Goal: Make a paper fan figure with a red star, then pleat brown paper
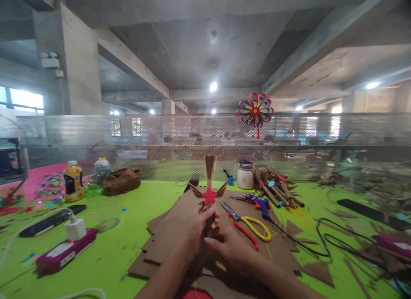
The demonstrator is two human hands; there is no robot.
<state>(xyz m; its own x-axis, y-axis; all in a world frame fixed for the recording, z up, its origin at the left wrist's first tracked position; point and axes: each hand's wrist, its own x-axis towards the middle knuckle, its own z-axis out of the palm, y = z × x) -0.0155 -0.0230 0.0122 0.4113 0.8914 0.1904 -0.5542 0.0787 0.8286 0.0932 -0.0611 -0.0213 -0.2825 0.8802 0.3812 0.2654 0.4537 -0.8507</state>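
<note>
My left hand (198,224) is closed round the stem of a brown cardboard craft (210,172), held upright above the cardboard sheets. The craft has a ribbed, yellow-edged top, a red star (209,196) and a striped wing on each side. Lower down, my right hand (229,245) curls at the craft's lower end, its thumb lying across; its other fingers are partly hidden. To the right of the hands lie scissors (257,228) with one yellow and one red handle, blades apart. Behind them rests a blue glue gun (258,201) with a black cord.
Stacked brown cardboard sheets (160,243) lie on the green table (128,230). Left are a purple power strip (67,252), clear cup (109,215) and yellow-black bottle (73,182). A white jar (245,177) and cardboard rolls (272,189) stand behind. A colourful paper flower (255,110) hangs ahead.
</note>
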